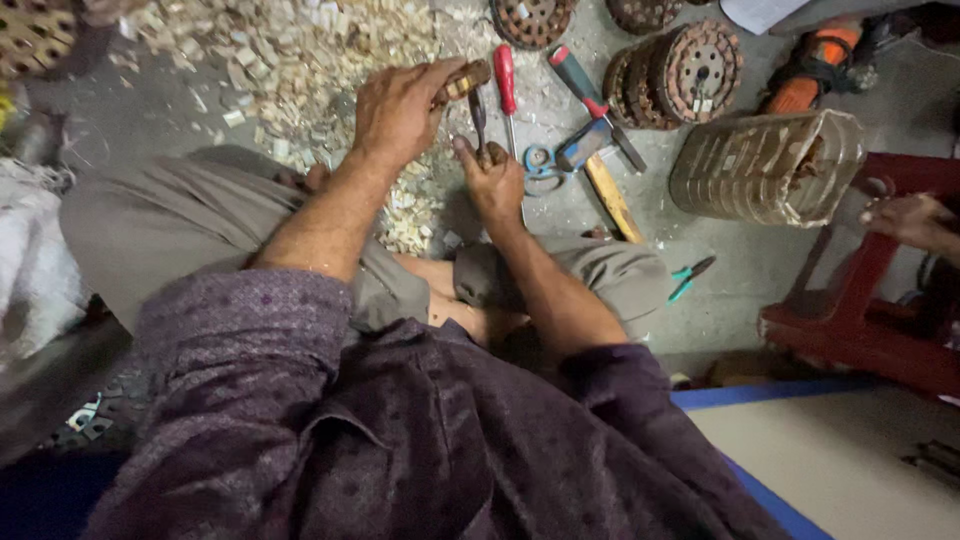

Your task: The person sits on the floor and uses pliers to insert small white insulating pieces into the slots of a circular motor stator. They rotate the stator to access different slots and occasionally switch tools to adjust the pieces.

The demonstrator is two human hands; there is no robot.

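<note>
Littered concrete floor [150, 110]; left hand [398, 108] fingers clamped around brown block [466, 80], right hand [494, 178] pinching chisel [479, 118].

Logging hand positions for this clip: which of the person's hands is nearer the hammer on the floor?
Right. The right hand sits just left of the hammer, beside the red-handled screwdriver. The left hand is farther left, over the wood chips.

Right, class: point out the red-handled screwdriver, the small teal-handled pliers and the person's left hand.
Red-handled screwdriver [505, 78], head view, on its red grip.
Small teal-handled pliers [690, 277], head view, on the handles.
Left hand [400, 108], head view, on the back of the hand.
</note>
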